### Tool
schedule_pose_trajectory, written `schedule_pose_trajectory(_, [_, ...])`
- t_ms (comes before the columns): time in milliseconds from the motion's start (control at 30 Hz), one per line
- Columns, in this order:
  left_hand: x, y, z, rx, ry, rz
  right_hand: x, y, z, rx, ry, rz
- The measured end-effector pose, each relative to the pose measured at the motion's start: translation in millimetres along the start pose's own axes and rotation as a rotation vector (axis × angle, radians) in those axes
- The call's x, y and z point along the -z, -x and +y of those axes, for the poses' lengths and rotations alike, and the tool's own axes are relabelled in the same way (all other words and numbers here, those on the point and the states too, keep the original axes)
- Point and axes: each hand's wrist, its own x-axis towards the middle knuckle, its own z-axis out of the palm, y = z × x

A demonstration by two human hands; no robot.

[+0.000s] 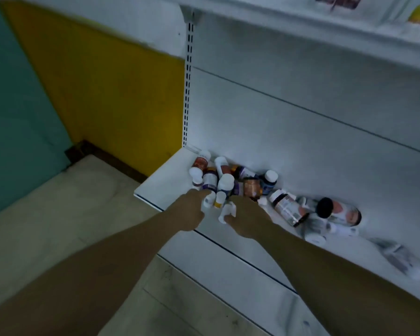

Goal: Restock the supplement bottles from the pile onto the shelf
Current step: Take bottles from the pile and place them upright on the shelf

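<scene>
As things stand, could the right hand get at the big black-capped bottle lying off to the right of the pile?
Probably yes. The right hand is down at the pile, and the black-capped bottle lies on the same bottom shelf, with only another lying bottle between them; it could likely pass over that.

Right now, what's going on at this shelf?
A person has both bare hands in a jumbled pile of white-capped supplement bottles lying on the white metal bottom shelf. The left hand and right hand are each on small white bottles at the pile's front. More bottles lie scattered to the right.
</scene>
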Motion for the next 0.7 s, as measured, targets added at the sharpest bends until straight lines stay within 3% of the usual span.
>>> schedule_pose_trajectory(100, [-32.5, -40.3, -13.1, -0.085, -0.126, 0.050, -45.0, -26.1, 21.1, -0.034, 0.004, -0.072])
schedule_pose_trajectory(200, [-56.6, -61.5, -22.9, -0.040, -0.151, 0.067, -73.6, -37.8, 32.7, -0.045, -0.009, -0.104])
schedule_pose_trajectory(400, [-77.3, -72.7, -27.1, 0.040, -0.007, 0.304, -83.0, -38.4, 33.1, -0.116, -0.052, -0.023])
schedule_pose_trajectory(467, [-74.7, -68.7, -26.5, 0.121, 0.097, 0.381, -76.2, -31.2, 34.0, -0.148, -0.249, 0.021])
schedule_pose_trajectory(533, [-66.0, -57.6, -21.8, 0.190, 0.292, 0.413, -60.0, -17.8, 31.8, -0.228, -0.596, 0.052])
schedule_pose_trajectory(700, [-19.2, 5.8, 24.3, 0.325, 1.273, 0.303, 1.3, 32.6, 7.0, -0.336, -1.439, 0.034])
